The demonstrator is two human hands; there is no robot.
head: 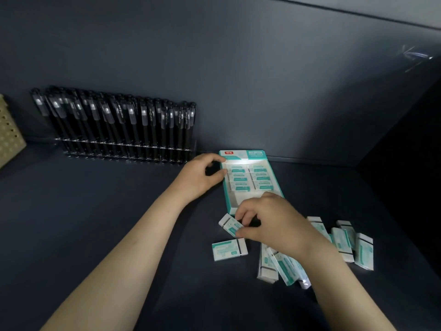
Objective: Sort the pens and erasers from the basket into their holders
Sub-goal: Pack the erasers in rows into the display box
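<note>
At cardboard box (pixel 241 154): left hand (pixel 200 177) grips rim, right hand (pixel 269 223) pinches eraser (pixel 230 224).

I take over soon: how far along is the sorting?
Done: pens stand in the rack, and six erasers fill the box's far rows. In hand: the right hand pinches one eraser just before the box; the left hand holds the box's edge. Left: the box's near end is bare, and several loose erasers lie on the table.
</note>
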